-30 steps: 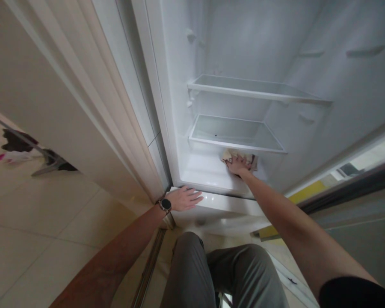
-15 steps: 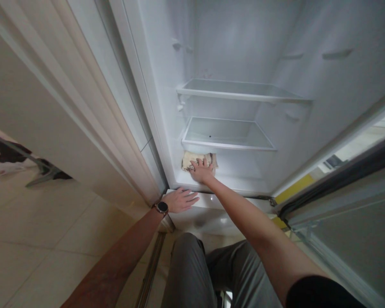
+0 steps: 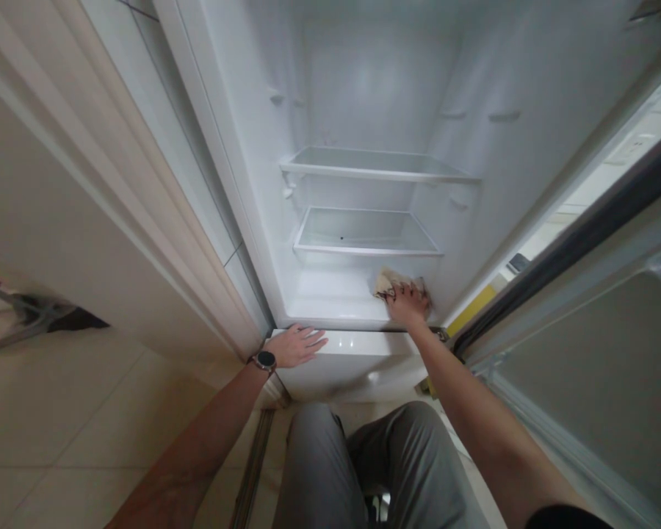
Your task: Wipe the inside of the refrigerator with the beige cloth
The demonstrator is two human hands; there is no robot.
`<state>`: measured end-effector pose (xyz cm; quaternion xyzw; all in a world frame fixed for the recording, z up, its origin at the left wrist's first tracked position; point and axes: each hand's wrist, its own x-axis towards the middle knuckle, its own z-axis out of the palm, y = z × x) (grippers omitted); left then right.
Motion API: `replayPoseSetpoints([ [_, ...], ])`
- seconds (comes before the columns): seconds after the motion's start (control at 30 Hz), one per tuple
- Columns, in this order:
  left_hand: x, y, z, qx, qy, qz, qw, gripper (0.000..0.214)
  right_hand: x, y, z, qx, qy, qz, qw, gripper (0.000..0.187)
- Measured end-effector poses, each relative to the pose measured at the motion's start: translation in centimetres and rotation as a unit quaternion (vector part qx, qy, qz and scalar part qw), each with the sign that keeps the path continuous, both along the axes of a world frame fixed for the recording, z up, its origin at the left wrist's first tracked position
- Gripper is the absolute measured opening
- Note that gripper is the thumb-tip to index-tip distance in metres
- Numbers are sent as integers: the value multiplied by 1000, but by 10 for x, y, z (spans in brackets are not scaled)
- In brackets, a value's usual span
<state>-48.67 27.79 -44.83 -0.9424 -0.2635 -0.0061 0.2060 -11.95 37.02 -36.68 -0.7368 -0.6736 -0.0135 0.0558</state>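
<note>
My right hand [image 3: 410,303] presses down on a beige cloth [image 3: 388,283] with dark markings, at the right end of the refrigerator floor [image 3: 330,294]. Its fingers are bent over the cloth and partly cover it. My left hand [image 3: 297,345], with a watch [image 3: 265,359] on the wrist, lies flat with fingers spread on top of the white drawer front [image 3: 352,360] below the compartment. Nothing is in that hand.
Two glass shelves, an upper one [image 3: 380,163] and a lower one [image 3: 366,231], hang above the cloth. An opened refrigerator door [image 3: 595,353] stands at right, and a pale panel [image 3: 115,242] at left. My knees [image 3: 319,441] are below the drawer.
My right hand has slid the cloth from the left side of the refrigerator floor to the right side. My left hand has stayed on the drawer front. The view has shifted slightly.
</note>
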Motion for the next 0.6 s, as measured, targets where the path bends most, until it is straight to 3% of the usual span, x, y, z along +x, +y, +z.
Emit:
replayPoseSetpoints([
  [0.2,1,0,1,14,-15,-6,1000,48,-15,-7,-3,2,-14,-4,1000,58],
  [0.43,0,1,-1,19,-28,-15,999,47,-26,-23,-9,3,-26,40,999,59],
  [0.6,0,1,1,14,-27,-16,999,47,-29,-18,-5,-54,0,38,998,64],
])
